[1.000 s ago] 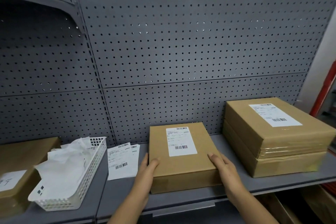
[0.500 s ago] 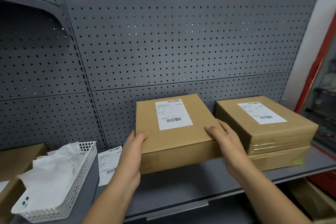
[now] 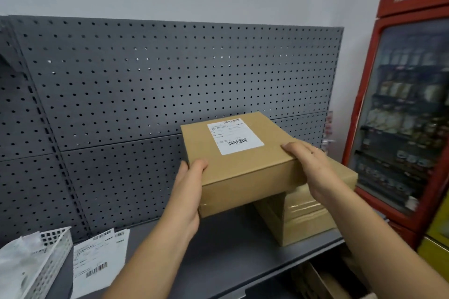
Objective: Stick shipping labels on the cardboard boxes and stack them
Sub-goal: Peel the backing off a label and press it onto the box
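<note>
One box [image 3: 245,172], label [image 3: 234,136] up, long axis toward pegboard [image 3: 145,92].

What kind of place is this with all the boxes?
Probably a small shop's packing corner: there is a grey pegboard shelf unit, a labelled cardboard box ready for posting, and a red drinks fridge full of bottles beside it.

I get one head view | faces forward, slightly down | near the shelf [image 3: 243,247], pegboard [image 3: 145,92] close ahead
</note>
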The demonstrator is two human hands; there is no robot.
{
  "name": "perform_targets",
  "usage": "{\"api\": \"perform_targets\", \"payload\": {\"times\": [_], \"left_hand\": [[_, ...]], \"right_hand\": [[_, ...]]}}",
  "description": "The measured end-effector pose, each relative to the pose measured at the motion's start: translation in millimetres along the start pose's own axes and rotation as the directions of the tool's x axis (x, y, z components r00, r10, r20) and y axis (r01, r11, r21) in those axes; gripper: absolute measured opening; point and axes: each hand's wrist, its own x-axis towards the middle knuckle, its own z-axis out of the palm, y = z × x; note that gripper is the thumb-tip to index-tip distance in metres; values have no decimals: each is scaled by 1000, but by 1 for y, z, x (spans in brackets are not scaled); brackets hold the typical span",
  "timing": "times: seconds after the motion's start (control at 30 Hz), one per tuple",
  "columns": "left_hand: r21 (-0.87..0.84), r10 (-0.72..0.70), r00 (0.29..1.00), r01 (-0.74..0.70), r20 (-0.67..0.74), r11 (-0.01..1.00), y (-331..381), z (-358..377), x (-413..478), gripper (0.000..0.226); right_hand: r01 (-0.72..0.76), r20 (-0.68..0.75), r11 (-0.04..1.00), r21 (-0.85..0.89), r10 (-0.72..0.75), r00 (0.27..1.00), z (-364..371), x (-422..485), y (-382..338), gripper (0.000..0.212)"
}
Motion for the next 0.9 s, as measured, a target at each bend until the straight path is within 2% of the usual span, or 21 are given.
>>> {"api": "perform_targets", "payload": {"times": [0.13, 0.27, 0.47, 0.77, 0.9], "left_hand": [[20, -36, 996, 35, 80, 999, -11, 50, 6, 46], [71, -65, 986, 55, 152, 996, -23, 96, 18, 69], [133, -77, 975, 50, 208, 990, -38, 149, 37, 83], [173, -117, 979, 88, 165, 981, -60, 179, 63, 86], [245, -113, 985, 78, 133, 966, -70, 182, 69, 92]], "right_hand": [[5, -57, 1000, -1, -5, 998, -46, 23, -1, 22], [6, -113, 1000, -1, -6, 994, -91, 45, 6, 18], [-39, -144, 999, -9, 38, 989, -142, 75, 26, 22], [-83, -131, 996, -35, 78, 988, -164, 107, 55, 25], [-79, -139, 997, -26, 75, 987, -161, 114, 62, 25]]}}
